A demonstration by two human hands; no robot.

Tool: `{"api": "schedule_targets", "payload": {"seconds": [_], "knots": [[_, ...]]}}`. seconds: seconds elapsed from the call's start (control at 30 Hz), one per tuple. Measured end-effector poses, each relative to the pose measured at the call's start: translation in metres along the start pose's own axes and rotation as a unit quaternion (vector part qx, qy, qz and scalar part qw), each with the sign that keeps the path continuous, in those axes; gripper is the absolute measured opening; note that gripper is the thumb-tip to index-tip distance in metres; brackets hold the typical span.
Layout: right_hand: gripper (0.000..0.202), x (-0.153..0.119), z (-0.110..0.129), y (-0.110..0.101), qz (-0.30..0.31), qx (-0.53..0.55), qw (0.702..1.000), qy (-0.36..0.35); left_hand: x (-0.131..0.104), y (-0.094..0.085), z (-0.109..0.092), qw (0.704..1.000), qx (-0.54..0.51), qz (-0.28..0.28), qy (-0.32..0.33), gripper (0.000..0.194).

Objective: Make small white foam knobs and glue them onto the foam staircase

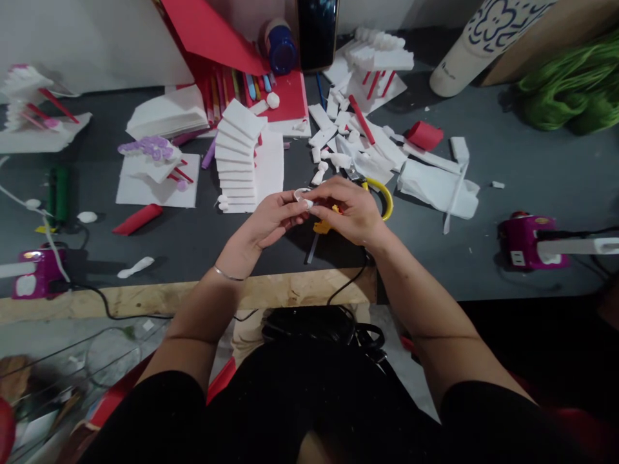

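Note:
My left hand (275, 222) and my right hand (345, 209) meet above the front of the table. Between their fingertips is a small white twisted piece (306, 202), perhaps tissue paper, gripped from both sides. Part of it is hidden by the fingers. Just under my right hand lies an orange-yellow glue gun (323, 227) with a clear glue stick (313, 249) pointing toward me. Yellow-handled scissors (385, 196) rest beside that hand. Beyond my left hand stands a white stepped model (235, 164) on a white sheet.
White scraps (338, 142) are scattered past my hands. Small white models with red posts (382, 61) (155, 167) stand at the back and left. A tumbler (464, 61), green yarn (570, 87), a phone (316, 32) and purple power sockets (532, 241) (41, 270) surround the work area.

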State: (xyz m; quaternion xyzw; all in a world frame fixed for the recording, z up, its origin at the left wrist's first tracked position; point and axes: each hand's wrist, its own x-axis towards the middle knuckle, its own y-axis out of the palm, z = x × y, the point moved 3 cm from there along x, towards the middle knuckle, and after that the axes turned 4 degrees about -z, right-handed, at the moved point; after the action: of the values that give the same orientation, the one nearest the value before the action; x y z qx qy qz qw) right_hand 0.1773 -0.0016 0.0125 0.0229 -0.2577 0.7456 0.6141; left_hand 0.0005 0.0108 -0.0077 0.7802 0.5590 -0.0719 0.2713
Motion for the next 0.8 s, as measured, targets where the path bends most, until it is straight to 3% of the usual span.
{"api": "schedule_targets", "payload": {"seconds": [0.13,0.33,0.63,0.7,0.8], "knots": [[0.015,0.0,0.003,-0.003,0.017,-0.032,0.999,-0.026,-0.003,0.001,0.0,1.0,0.017,0.024,-0.006,0.031],[0.012,-0.001,0.009,-0.002,-0.035,0.001,0.999,-0.037,-0.007,0.005,-0.002,0.999,-0.033,0.032,0.001,0.043],[0.019,-0.003,0.011,0.003,-0.004,0.026,0.999,-0.021,-0.006,0.005,0.003,0.999,-0.036,0.022,0.019,0.054],[0.025,-0.004,0.009,0.005,-0.015,0.069,0.997,-0.006,-0.005,0.005,0.001,0.998,-0.02,0.0,0.055,0.059],[0.036,-0.005,0.004,0.008,-0.038,0.133,0.989,0.044,-0.01,0.001,-0.01,0.972,0.077,-0.117,0.189,0.057]]}}
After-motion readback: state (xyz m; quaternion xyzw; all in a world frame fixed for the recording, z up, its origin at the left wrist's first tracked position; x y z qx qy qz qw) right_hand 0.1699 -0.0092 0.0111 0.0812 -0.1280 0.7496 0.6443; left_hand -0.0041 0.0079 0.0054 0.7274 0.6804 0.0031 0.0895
